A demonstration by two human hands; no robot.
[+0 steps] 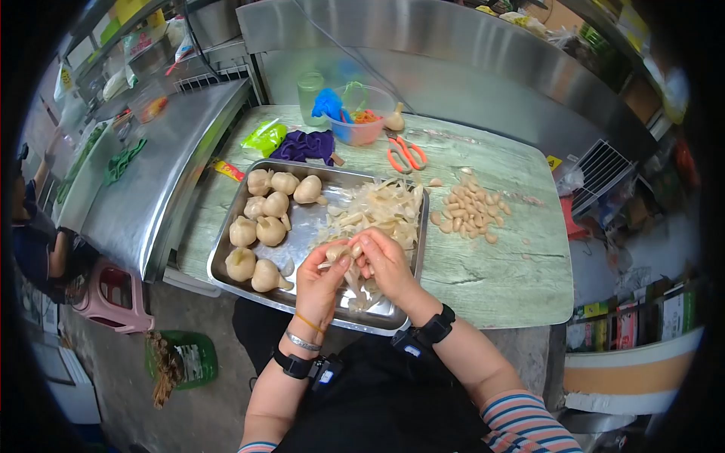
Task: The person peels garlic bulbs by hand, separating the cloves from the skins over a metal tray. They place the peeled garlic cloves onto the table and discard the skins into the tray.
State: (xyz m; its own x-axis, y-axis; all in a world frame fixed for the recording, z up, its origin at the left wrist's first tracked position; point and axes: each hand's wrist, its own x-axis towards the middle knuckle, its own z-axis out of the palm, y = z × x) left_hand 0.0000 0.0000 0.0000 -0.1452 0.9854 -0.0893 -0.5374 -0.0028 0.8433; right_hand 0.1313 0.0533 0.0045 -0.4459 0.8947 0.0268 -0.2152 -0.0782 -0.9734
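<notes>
My left hand (321,279) and my right hand (387,263) meet over the near part of a metal tray (302,226), both gripping one garlic bulb (341,251) with loose papery skin hanging from it. Several whole garlic bulbs (264,226) lie on the tray's left side. A heap of peeled garlic skins (381,208) fills its right side. Several peeled cloves (470,211) lie in a loose pile on the table to the right of the tray.
Orange-handled scissors (406,155), a pink bowl (361,130), a purple cloth (306,145) and a green bag (263,137) sit at the back of the green-grey table (498,272). A steel counter (158,174) runs along the left. Another person (34,241) sits far left beside a pink stool (113,298).
</notes>
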